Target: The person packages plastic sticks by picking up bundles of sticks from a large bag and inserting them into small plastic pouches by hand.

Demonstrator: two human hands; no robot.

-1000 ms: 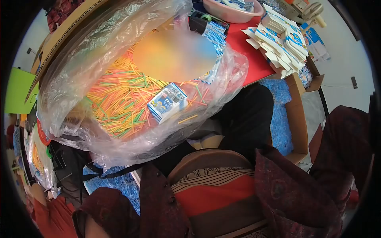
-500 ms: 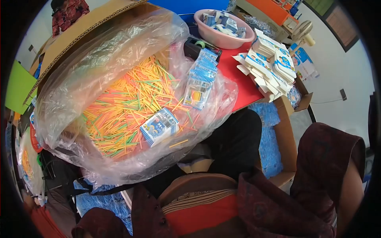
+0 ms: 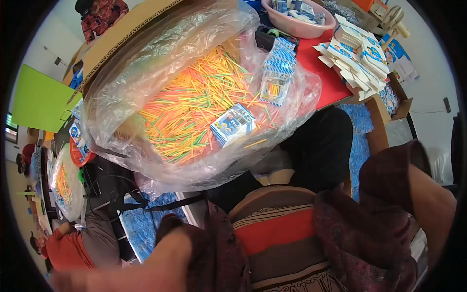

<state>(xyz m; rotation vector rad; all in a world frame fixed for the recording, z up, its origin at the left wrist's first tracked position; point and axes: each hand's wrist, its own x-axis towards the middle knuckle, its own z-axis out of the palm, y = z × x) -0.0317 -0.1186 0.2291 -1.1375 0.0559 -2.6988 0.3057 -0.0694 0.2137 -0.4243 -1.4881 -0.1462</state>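
My left hand is low at the left edge, smeared by motion and partly cut off, so its fingers cannot be made out. It is nearest the blue packets down by my side. Only the bare forearm of my right arm shows at the right; that hand is outside the picture. Before me a clear plastic bag lies open, full of thin pink, yellow and green sticks. A blue-and-white packet lies on the sticks, and a row of overlapping striped packets lies behind it.
A pink basin with small packets stands on the red tabletop. Flat white-and-blue cartons are stacked beside it. At my right is a cardboard box by more blue packets. Another person sits at the left.
The view has swung left and down, so the table things sit farther right and higher. My blurred left forearm and hand have come into view at the lower left.
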